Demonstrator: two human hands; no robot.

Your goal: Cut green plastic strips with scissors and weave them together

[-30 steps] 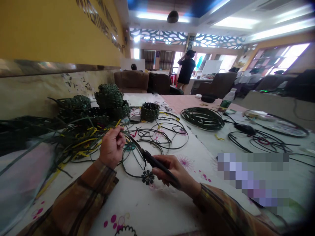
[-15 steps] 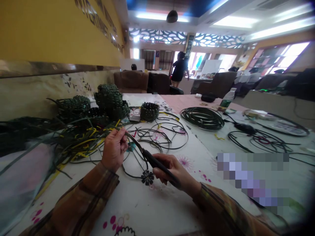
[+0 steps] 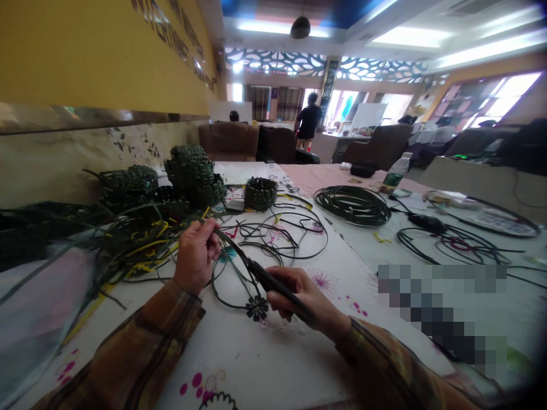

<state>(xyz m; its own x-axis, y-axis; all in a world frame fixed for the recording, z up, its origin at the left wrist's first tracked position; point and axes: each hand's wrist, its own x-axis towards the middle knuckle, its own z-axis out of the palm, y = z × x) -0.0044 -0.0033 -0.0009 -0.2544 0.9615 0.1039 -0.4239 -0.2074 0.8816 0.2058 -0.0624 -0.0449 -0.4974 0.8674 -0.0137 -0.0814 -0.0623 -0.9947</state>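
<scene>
My left hand (image 3: 196,253) is closed, pinching a dark green strip (image 3: 231,242) between thumb and fingers. My right hand (image 3: 299,299) is wrapped round the handles of dark scissors (image 3: 277,285), whose tip points up and left and meets the strip. Thin green strips hang in a loop below, beside a dark flower print (image 3: 257,307) on the white tablecloth (image 3: 265,364). Beyond my hands lie loose curved strips, with a small woven green basket (image 3: 260,193) behind them.
Several woven green baskets (image 3: 188,171) and a tangle of green and yellow strips (image 3: 145,250) are at the left. To the right are a coil of strips (image 3: 352,206), a bottle (image 3: 396,171) and a black cable. A person (image 3: 308,121) stands far off.
Both hands stay almost in place, and the scissors remain at the strip. The person in the background has turned and shifted slightly.
</scene>
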